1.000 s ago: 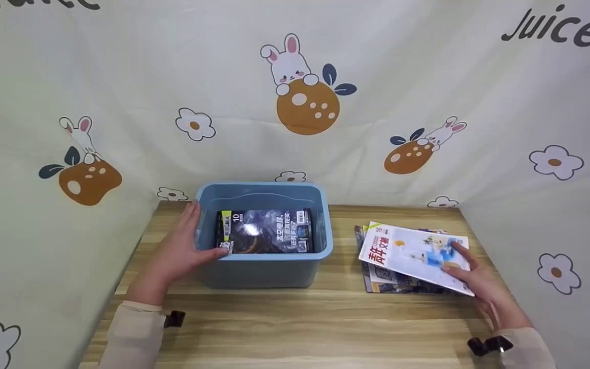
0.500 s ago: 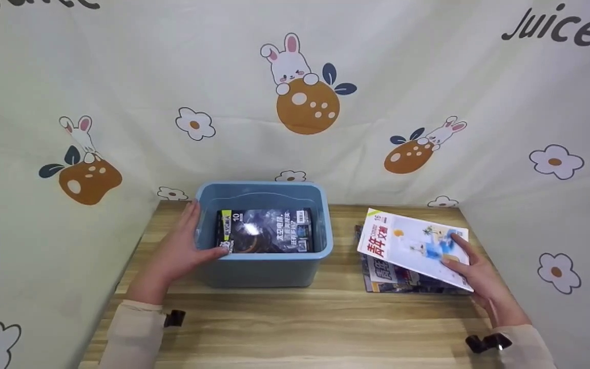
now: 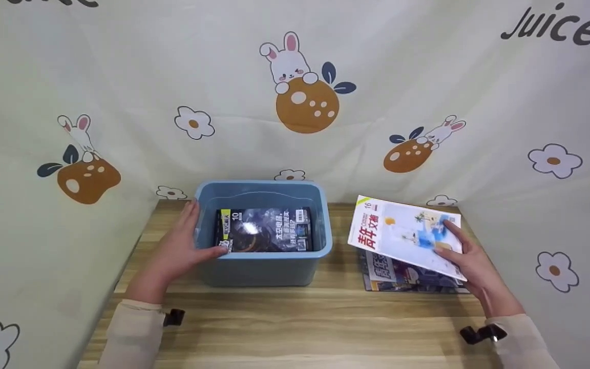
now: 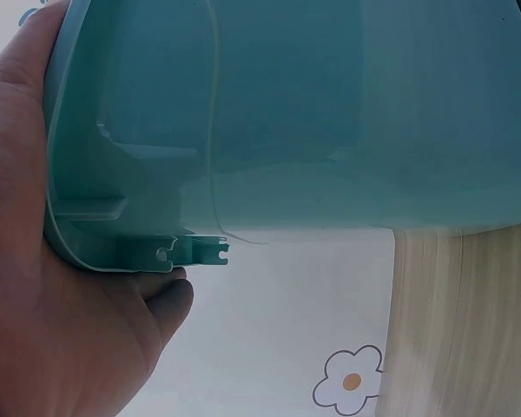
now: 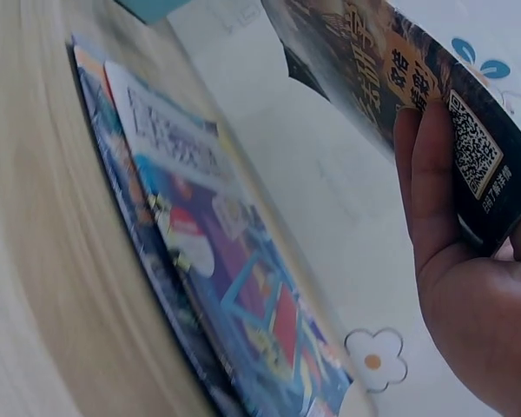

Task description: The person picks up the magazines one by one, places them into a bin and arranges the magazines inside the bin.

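Observation:
A blue plastic bin (image 3: 259, 271) stands on the table, and dark magazines (image 3: 264, 230) lie inside it. My left hand (image 3: 172, 251) grips the bin's left front corner, its thumb over the front rim; in the left wrist view the palm lies along the bin's rim (image 4: 52, 174). My right hand (image 3: 479, 266) pinches a white-covered magazine (image 3: 402, 236) by its right edge, thumb on top. Seen from below in the right wrist view, its dark back cover (image 5: 417, 95) shows a QR code, with fingers under it. Beneath it, more magazines (image 5: 217, 252) lie stacked on the table, partly hidden in the head view.
The wood-grain table (image 3: 285, 328) is bounded at the back and sides by a pale curtain (image 3: 223, 77) printed with rabbits, oranges and flowers. Bare tabletop separates the bin from the magazine stack on the right.
My right hand has lifted the white magazine off the stack, moving it up and slightly left, so more of the magazine below shows. The left hand keeps its place on the bin.

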Demonstrator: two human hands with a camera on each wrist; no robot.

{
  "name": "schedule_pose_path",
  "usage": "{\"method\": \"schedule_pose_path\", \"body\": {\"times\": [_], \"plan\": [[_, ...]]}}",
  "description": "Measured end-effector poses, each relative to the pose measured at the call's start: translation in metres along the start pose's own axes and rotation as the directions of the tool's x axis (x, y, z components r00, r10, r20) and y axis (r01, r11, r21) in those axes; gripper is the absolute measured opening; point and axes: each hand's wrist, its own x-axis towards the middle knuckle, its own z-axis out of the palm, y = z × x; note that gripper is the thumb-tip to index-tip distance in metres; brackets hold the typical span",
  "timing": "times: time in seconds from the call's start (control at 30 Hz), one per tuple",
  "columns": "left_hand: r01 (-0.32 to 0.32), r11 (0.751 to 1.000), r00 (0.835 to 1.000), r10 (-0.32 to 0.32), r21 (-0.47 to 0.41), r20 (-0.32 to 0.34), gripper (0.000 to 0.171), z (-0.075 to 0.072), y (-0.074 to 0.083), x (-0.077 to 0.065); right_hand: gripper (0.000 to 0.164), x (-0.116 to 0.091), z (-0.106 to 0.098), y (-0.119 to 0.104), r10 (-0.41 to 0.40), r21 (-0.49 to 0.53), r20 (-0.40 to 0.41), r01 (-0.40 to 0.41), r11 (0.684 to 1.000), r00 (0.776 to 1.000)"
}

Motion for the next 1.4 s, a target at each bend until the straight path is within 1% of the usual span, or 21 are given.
{"method": "schedule_pose_path", "body": {"times": [0.37, 0.63, 0.73, 0.9, 0.97, 1.07, 1.23, 1.4], "plan": [[0.002, 1.000, 1.000, -0.002, 0.006, 0.001, 0.144, -0.001, 0.002, 0.000, 0.089, 0.003, 0.022, -0.026, -0.113, 0.089, 0.037, 0.109, 0.990, 0.993], [0.012, 1.000, 1.000, -0.012, -0.009, -0.001, 0.145, -0.001, 0.004, -0.001, 0.087, 0.009, 0.040, -0.050, -0.159, 0.062, 0.077, 0.154, 0.986, 0.984], [0.011, 1.000, 1.000, -0.011, -0.002, 0.000, 0.145, -0.001, 0.004, 0.000, 0.088, 0.012, 0.048, -0.057, -0.150, 0.029, 0.084, 0.148, 0.989, 0.985], [-0.005, 1.000, 1.000, 0.005, 0.008, -0.002, 0.144, -0.001, 0.002, 0.000, 0.090, 0.017, 0.060, -0.065, -0.125, -0.060, 0.079, 0.130, 0.990, 0.989], [-0.010, 1.000, 1.000, 0.010, 0.005, -0.002, 0.143, -0.001, 0.001, 0.001, 0.090, 0.019, 0.065, -0.068, -0.120, -0.073, 0.085, 0.126, 0.989, 0.989], [-0.010, 1.000, 1.000, 0.010, 0.005, -0.003, 0.144, 0.000, 0.000, 0.001, 0.089, 0.021, 0.073, -0.071, -0.113, -0.053, 0.097, 0.119, 0.992, 0.989], [-0.006, 1.000, 1.000, 0.006, 0.003, -0.003, 0.144, 0.000, -0.001, 0.000, 0.085, 0.027, 0.089, -0.075, -0.125, 0.029, 0.137, 0.122, 0.992, 0.983], [-0.008, 1.000, 1.000, 0.008, 0.003, -0.005, 0.144, 0.000, 0.000, 0.000, 0.086, 0.032, 0.108, -0.078, -0.133, 0.062, 0.164, 0.124, 0.990, 0.977]]}}
